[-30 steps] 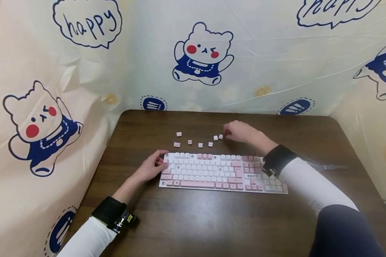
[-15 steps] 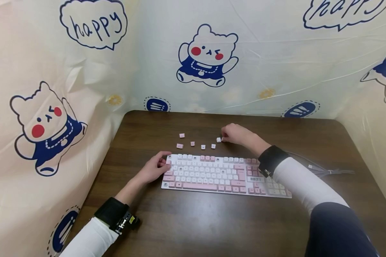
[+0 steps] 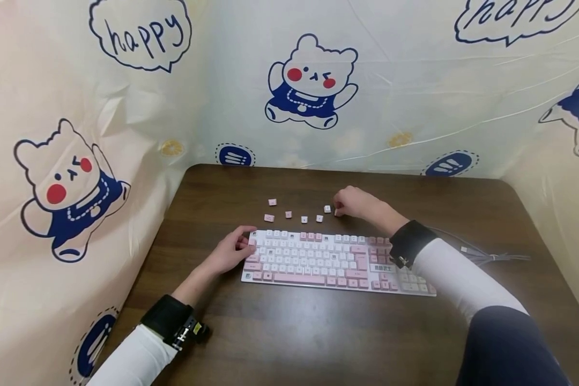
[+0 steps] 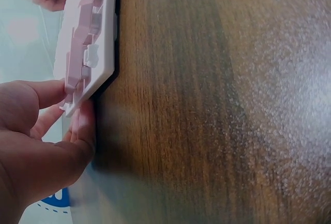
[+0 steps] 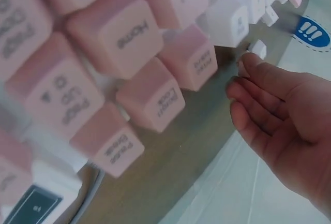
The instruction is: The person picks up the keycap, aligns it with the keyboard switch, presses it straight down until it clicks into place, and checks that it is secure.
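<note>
Left hand [image 3: 228, 251] pinches keyboard [image 3: 313, 261] at its left end, best held steady; right hand [image 3: 357, 202] is curled beyond keyboard, can't tell if it's pinching anything, white cap [image 3: 327, 209] just left of its fingertips, so I'd take caps by the sides, not sweep.

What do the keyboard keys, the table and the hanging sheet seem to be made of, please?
Keyboard keys: probably plastic, matte; rounded, moulded-looking edges.
Table: wood or wood-look laminate, satin; brown grain, soft bright reflection.
Hanging sheet: thin fabric or plastic film, slight sheen; it creases, but I cannot tell which.
</note>
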